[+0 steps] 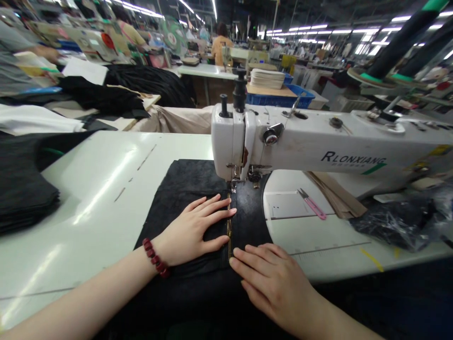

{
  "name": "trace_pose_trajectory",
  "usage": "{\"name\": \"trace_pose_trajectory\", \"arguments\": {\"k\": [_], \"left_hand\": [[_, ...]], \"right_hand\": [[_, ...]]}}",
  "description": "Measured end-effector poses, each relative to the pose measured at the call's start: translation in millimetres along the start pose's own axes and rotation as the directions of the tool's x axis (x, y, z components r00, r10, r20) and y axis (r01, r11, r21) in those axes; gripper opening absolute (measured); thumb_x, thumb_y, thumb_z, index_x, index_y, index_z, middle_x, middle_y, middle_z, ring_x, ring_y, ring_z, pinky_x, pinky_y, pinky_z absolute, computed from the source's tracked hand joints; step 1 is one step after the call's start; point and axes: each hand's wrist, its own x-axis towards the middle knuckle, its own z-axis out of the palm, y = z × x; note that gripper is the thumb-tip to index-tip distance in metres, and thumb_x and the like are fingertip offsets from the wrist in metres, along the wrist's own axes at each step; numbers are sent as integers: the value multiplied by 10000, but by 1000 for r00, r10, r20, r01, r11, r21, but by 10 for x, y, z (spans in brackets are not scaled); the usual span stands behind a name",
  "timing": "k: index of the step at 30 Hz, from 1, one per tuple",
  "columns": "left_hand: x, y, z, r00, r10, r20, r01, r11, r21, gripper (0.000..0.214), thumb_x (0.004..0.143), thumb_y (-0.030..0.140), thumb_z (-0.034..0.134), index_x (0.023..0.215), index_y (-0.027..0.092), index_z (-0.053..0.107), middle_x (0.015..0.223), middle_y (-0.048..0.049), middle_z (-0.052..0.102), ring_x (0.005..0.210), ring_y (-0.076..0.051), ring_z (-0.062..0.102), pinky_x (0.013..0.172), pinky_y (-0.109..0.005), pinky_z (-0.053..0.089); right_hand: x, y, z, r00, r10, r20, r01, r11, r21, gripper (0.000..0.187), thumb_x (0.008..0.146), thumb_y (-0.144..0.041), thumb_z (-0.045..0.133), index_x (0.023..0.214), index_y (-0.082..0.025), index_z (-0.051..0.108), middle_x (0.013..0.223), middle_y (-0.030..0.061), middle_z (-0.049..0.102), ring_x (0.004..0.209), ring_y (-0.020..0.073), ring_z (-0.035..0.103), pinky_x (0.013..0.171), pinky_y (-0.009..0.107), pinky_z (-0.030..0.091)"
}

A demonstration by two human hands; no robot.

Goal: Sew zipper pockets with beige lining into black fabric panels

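A black fabric panel (198, 177) lies on the sewing table, its front part hanging over the near edge. Down its middle runs a zipper (230, 226) with gold-coloured teeth. My left hand (198, 226), with a dark red bead bracelet (155, 257) at the wrist, rests flat with spread fingers, the tips reaching the zipper. My right hand (271, 283) lies flat on the panel just right of the zipper's near end, fingers stretched out. Beyond my left fingertips, the presser foot (233, 186) of the white sewing machine (300, 137) sits over the panel beside the zipper.
Pink-handled thread snips (312, 204) lie right of the panel, near brown strips (336, 196) and a clear plastic bag (403, 222). A stack of black pieces (26, 184) is at the left. Behind the machine stands a blue crate (272, 99). Other people work farther back.
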Motion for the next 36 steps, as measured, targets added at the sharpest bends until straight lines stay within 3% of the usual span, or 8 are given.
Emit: {"name": "trace_pose_trajectory", "arguments": {"k": [20, 25, 36], "left_hand": [[151, -199, 0, 1000, 11, -21, -10, 1000, 12, 603, 940, 580, 530, 1498, 416, 371, 1586, 35, 354, 1468, -268, 327, 1209, -478, 268], [194, -274, 9, 1000, 23, -10, -23, 1000, 10, 613, 941, 580, 532, 1505, 416, 357, 1591, 19, 346, 1461, -275, 338, 1209, -495, 261], [307, -413, -98, 995, 88, -43, -88, 996, -10, 416, 948, 496, 572, 1355, 408, 565, 1488, -24, 463, 1380, -297, 416, 1173, -522, 313]], "right_hand": [[221, 190, -58, 996, -48, -72, 49, 999, 18, 415, 1027, -291, 447, 1439, -267, 496, 1439, -51, 566, 1251, 154, 570, 1030, 349, 425], [272, 254, -49, 996, -30, -87, 32, 999, 19, 386, 1035, -310, 444, 1414, -290, 516, 1436, -82, 567, 1259, 133, 556, 1043, 340, 397], [395, 343, 16, 994, 26, -104, -18, 997, 73, 363, 1036, -332, 462, 1393, -318, 521, 1436, -104, 565, 1262, 120, 537, 1093, 331, 318]]}}
